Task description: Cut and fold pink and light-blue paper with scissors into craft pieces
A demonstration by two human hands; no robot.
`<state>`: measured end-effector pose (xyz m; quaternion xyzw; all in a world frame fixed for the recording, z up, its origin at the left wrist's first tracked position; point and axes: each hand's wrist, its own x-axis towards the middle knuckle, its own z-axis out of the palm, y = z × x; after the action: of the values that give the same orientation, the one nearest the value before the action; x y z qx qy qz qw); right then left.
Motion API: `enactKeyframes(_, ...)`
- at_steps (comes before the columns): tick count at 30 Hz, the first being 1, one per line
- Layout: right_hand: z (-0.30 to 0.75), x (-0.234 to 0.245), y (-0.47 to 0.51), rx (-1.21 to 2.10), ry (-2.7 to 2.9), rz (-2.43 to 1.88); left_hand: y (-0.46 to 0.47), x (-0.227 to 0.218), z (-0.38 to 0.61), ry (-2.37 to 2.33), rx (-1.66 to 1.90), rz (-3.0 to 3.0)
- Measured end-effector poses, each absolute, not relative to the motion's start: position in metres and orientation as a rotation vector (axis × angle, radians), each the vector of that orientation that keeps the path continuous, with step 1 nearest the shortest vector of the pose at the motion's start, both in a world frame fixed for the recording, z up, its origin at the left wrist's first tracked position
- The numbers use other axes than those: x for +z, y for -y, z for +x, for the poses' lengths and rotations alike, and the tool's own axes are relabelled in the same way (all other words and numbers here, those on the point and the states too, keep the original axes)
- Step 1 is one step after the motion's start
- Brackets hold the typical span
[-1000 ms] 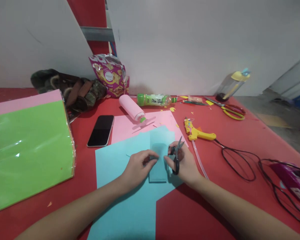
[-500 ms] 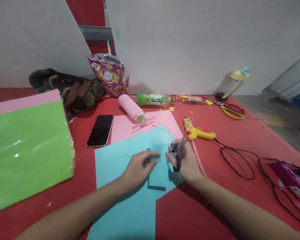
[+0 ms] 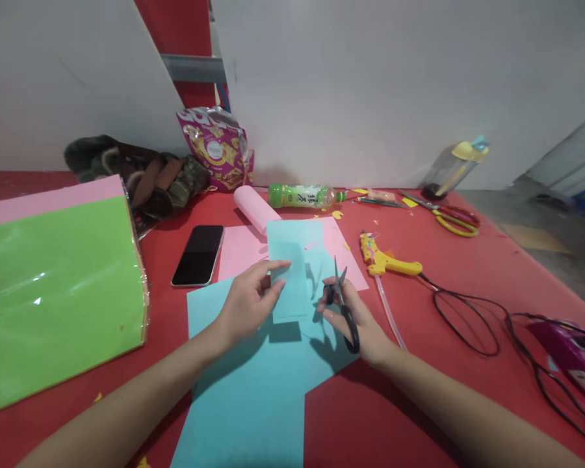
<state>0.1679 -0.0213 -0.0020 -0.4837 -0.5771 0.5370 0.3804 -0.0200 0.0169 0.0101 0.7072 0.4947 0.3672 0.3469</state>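
Between the thumb and fingers of my left hand (image 3: 247,300) is a small light-blue paper strip (image 3: 292,286), raised above the table so that its shadow falls below. My right hand (image 3: 358,325) has black-handled scissors (image 3: 350,325) hooked on its fingers, blades pointing up and slightly parted, apart from the strip. Under both hands lies a large light-blue sheet (image 3: 253,403), partly over a pink sheet (image 3: 244,244). Behind the strip rests a pink-wrapped bottle (image 3: 256,208), its near end hidden by the paper.
Left are a phone (image 3: 198,255) and green paper in a clear sleeve (image 3: 63,292). A green-labelled bottle (image 3: 302,195) and snack bag (image 3: 217,149) stand or lie behind. Right are a yellow glue gun (image 3: 385,260), its cord, red-and-yellow scissors (image 3: 455,221) and a purple box (image 3: 572,357).
My left hand has lifted the blue strip and moved it up and left, where it now covers the pink bottle's near end. My right hand with the scissors has drawn apart from it.
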Motion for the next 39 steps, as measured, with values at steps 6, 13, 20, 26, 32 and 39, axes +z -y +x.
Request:
enactKeyframes(6,0.167,0.007,0.026,1.549,1.656,-1.195,-0.025,0.015,-0.028,-1.209,1.135,1.8)
enactKeyframes(13,0.166,0.011,0.028,1.64,1.746,-1.195,-0.023,0.019,-0.026,-1.209,1.262,1.719)
enactKeyframes(20,0.164,0.01,0.03,1.72,1.679,-1.188,-0.017,0.016,-0.022,-1.228,1.225,1.867)
enactKeyframes(26,0.165,0.007,0.031,1.73,1.654,-1.219,-0.014,0.02,-0.02,-1.35,1.242,2.161)
enactKeyframes(32,0.165,0.004,0.031,1.72,1.64,-1.208,-0.012,0.022,-0.021,-1.378,1.264,2.273)
enactKeyframes(39,0.163,0.008,0.03,1.706,1.651,-1.24,-0.012,0.021,-0.02,-1.389,1.255,2.289)
